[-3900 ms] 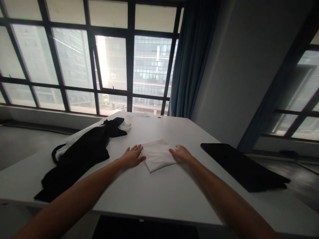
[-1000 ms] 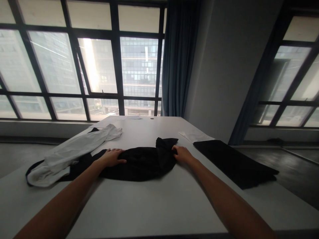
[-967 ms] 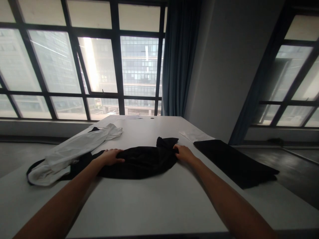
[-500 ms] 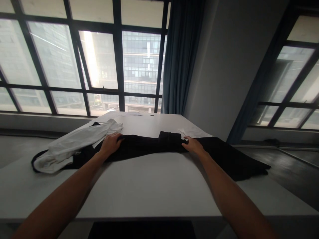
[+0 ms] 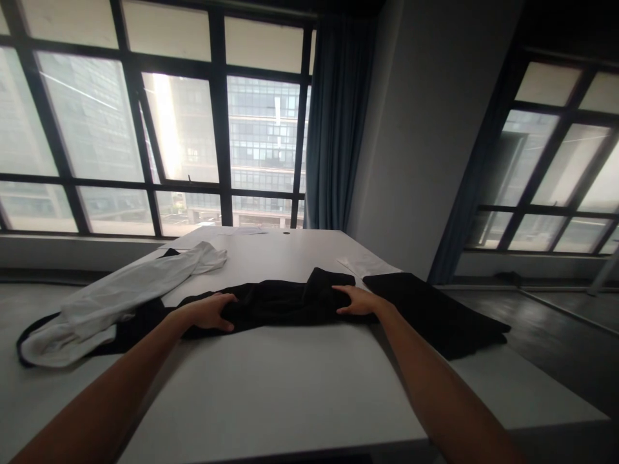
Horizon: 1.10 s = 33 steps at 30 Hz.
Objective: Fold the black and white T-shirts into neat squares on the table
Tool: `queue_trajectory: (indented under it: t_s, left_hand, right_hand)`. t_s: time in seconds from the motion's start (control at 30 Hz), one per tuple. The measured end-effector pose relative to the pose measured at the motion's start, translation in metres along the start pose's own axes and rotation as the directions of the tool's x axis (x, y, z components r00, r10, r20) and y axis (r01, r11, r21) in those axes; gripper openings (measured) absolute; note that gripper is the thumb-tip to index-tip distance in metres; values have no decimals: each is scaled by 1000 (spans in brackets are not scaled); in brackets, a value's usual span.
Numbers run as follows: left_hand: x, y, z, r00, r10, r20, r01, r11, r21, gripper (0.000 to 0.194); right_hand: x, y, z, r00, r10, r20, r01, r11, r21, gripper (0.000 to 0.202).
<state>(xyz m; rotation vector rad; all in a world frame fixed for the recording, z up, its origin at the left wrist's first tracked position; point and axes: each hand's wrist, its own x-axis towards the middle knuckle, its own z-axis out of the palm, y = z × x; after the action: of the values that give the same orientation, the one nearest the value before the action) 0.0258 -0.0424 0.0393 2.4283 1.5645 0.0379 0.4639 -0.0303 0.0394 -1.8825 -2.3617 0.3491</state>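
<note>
A bunched black garment (image 5: 278, 304) lies across the white table (image 5: 271, 386) in front of me, its exact kind hidden by the folds. My left hand (image 5: 210, 312) grips its left part, thumb on the near side and fingers over the top. At the other end my right hand (image 5: 358, 301) holds the cloth between thumb and fingers, beside a raised fold. Both hands rest low, close to the tabletop.
To the left, a crumpled white garment (image 5: 116, 290) lies partly over dark cloth (image 5: 145, 322). A flat black cloth (image 5: 435, 312) covers the right side, next to a thin white sheet (image 5: 370, 264). Papers (image 5: 246, 231) lie at the far edge, before windows and a blue curtain (image 5: 333, 129).
The black garment and both hands have come nearer to me, and the cloth looks more bunched. My left thumb now shows on the near side. The camera view has shifted and tilted slightly.
</note>
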Motion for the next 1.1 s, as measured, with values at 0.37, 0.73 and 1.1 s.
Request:
queue_trajectory:
  t_s: [0.37,0.73,1.1]
  left_hand:
    - [-22,-3,-27,952,-172,255,140,980,141,50]
    - [3,0,-25,654,-130,-745,355,922,151,37]
    - [-28,-7,-39,981,127,145,-67,931,-360,55]
  right_hand:
    - [-17,-49,-6,869,127,479,-80,990,-116,61]
    - [-1,-57,-10,738,50,-673,-252,945,-207,27]
    - [-8,-5,-19,973,223,-55,-229,963,-141,32]
